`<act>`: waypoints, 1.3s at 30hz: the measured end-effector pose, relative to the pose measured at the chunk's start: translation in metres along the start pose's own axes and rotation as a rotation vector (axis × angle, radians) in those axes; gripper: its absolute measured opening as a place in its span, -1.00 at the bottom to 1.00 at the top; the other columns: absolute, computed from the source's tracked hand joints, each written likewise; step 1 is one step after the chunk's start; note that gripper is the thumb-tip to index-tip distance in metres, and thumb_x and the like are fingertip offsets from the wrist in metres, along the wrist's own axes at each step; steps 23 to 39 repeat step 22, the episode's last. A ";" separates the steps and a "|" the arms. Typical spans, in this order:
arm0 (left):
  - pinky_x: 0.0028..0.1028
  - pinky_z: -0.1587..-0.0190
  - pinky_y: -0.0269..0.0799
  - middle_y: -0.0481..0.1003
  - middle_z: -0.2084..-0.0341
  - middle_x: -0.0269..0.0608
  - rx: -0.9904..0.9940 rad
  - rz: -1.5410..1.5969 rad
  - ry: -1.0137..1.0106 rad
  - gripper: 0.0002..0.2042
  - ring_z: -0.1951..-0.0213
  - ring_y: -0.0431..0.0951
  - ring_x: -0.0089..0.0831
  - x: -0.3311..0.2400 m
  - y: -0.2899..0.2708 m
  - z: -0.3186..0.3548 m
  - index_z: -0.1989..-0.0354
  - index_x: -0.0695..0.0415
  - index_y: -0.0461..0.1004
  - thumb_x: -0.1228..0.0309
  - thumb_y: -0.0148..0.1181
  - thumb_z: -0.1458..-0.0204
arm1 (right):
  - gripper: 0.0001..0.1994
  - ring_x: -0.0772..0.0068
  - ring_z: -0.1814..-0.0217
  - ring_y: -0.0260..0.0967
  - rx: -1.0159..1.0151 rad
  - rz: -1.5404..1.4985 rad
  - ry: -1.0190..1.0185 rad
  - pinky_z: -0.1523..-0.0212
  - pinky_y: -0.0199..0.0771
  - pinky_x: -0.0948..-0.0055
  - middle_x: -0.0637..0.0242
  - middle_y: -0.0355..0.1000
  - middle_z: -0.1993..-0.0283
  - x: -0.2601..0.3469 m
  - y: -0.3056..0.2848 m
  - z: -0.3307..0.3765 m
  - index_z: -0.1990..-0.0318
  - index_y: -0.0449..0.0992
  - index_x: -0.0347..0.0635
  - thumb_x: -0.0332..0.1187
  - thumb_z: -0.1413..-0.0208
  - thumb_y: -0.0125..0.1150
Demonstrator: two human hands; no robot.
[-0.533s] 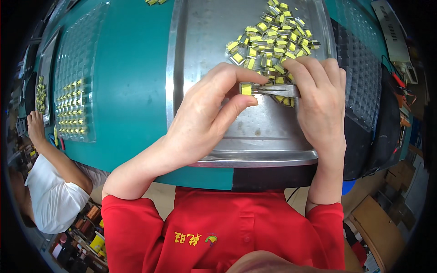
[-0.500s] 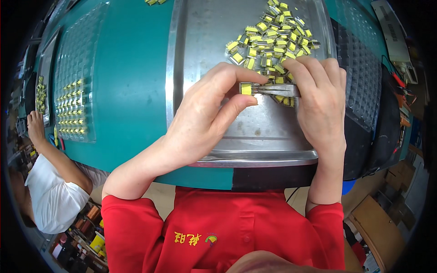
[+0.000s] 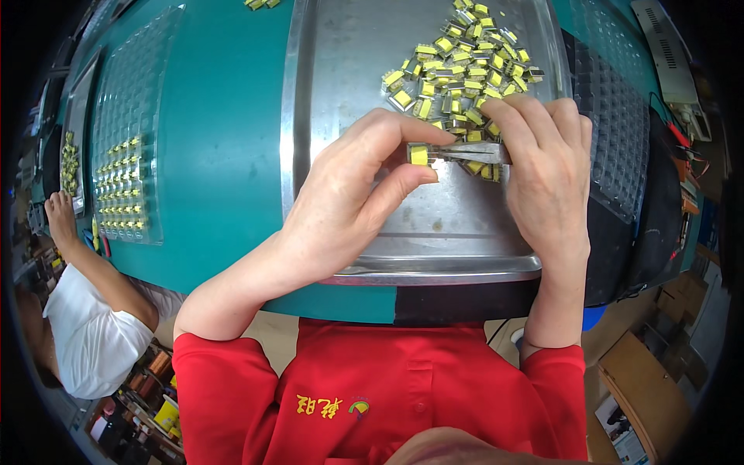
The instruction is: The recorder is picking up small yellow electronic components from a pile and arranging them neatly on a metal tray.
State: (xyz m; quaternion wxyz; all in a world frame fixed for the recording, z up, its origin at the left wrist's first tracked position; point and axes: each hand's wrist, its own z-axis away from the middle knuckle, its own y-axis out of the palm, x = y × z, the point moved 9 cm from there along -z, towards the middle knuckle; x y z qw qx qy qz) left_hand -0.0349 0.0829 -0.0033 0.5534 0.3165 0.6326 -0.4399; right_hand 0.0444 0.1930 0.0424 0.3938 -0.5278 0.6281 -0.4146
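Pinching a small yellow-taped component (image 3: 419, 154) between thumb and forefinger, left hand (image 3: 349, 201) closed over steel tray (image 3: 341, 93). Right hand (image 3: 546, 178) grips metal tweezers (image 3: 469, 152), tips touching component. Loose yellow pile (image 3: 457, 70) beyond.

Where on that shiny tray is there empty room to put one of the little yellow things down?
The metal tray is bare along its left side, between its left rim and the left hand, and on its near strip by the front rim. The far right corner is crowded with the pile of small yellow parts. The right hand with tweezers covers the middle right.
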 end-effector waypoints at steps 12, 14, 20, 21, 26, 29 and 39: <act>-0.60 0.10 0.35 0.45 0.10 -0.28 0.021 -0.024 0.002 -0.74 0.21 0.38 -0.65 -0.001 0.001 0.000 -0.10 0.30 0.42 0.58 0.10 -0.24 | -0.72 0.37 0.14 0.32 -0.031 -0.021 -0.041 0.12 0.28 0.36 0.46 0.46 0.21 0.005 0.001 0.000 0.14 0.57 -0.08 -0.43 0.07 0.19; -0.60 0.09 0.35 0.45 0.10 -0.28 0.019 0.003 -0.018 -0.74 0.21 0.39 -0.65 0.001 0.001 0.000 -0.10 0.31 0.42 0.58 0.10 -0.24 | -0.73 0.38 0.14 0.33 -0.033 -0.017 -0.039 0.13 0.29 0.36 0.47 0.47 0.22 0.005 0.002 0.000 0.14 0.57 -0.08 -0.42 0.07 0.19; -0.59 0.07 0.36 0.46 0.08 -0.26 0.021 0.011 -0.029 -0.73 0.18 0.40 -0.64 0.002 0.001 -0.001 -0.10 0.32 0.41 0.58 0.09 -0.24 | -0.67 0.31 0.18 0.32 -0.003 -0.060 -0.026 0.15 0.31 0.33 0.43 0.52 0.13 0.006 0.003 0.001 0.09 0.56 -0.09 -0.51 0.09 0.21; -0.59 0.06 0.36 0.45 0.07 -0.26 0.032 0.010 -0.038 -0.73 0.17 0.41 -0.63 0.002 0.000 0.000 -0.10 0.33 0.40 0.58 0.09 -0.25 | -0.67 0.31 0.19 0.32 -0.007 -0.059 -0.031 0.16 0.31 0.34 0.43 0.52 0.14 0.006 0.003 0.000 0.09 0.56 -0.08 -0.51 0.09 0.21; -0.59 0.06 0.36 0.45 0.07 -0.26 0.034 0.000 -0.042 -0.73 0.17 0.41 -0.63 0.002 0.000 -0.001 -0.10 0.33 0.40 0.58 0.09 -0.25 | -0.67 0.31 0.19 0.32 -0.007 -0.058 -0.030 0.16 0.31 0.34 0.43 0.52 0.14 0.005 0.003 0.001 0.09 0.56 -0.08 -0.51 0.09 0.21; -0.59 0.06 0.36 0.45 0.07 -0.26 0.034 0.000 -0.042 -0.73 0.17 0.41 -0.63 0.002 0.000 -0.001 -0.10 0.33 0.40 0.58 0.09 -0.25 | -0.67 0.31 0.19 0.32 -0.007 -0.058 -0.030 0.16 0.31 0.34 0.43 0.52 0.14 0.005 0.003 0.001 0.09 0.56 -0.08 -0.51 0.09 0.21; -0.59 0.06 0.36 0.45 0.07 -0.26 0.034 0.000 -0.042 -0.73 0.17 0.41 -0.63 0.002 0.000 -0.001 -0.10 0.33 0.40 0.58 0.09 -0.25 | -0.67 0.31 0.19 0.32 -0.007 -0.058 -0.030 0.16 0.31 0.34 0.43 0.52 0.14 0.005 0.003 0.001 0.09 0.56 -0.08 -0.51 0.09 0.21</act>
